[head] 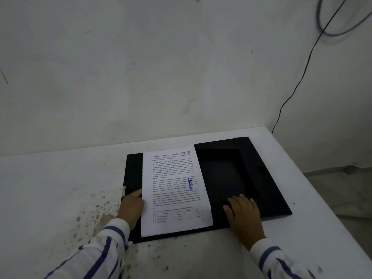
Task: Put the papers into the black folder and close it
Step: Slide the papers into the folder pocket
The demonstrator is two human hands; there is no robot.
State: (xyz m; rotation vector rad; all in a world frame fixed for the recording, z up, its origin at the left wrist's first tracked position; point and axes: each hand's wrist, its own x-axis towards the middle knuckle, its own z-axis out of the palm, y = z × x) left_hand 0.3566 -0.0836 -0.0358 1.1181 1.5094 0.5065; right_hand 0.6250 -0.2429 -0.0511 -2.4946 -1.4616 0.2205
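The black folder point(241, 168) lies open and flat on the white table, its right half showing inner flaps. A stack of printed papers point(175, 190) with a blue "APPROVED" stamp rests on the folder's left half, its top page facing up. My left hand point(131, 208) is at the papers' left edge, fingers against or under the stack; whether it grips the sheets is hidden. My right hand point(244, 216) lies flat, fingers spread, on the lower part of the folder's right half, just right of the papers.
The white table point(60, 188) has worn, speckled patches at the front left. Its right edge runs diagonally past the folder. A wall stands directly behind the table. A thin black cable point(291, 93) hangs down the wall at the right corner.
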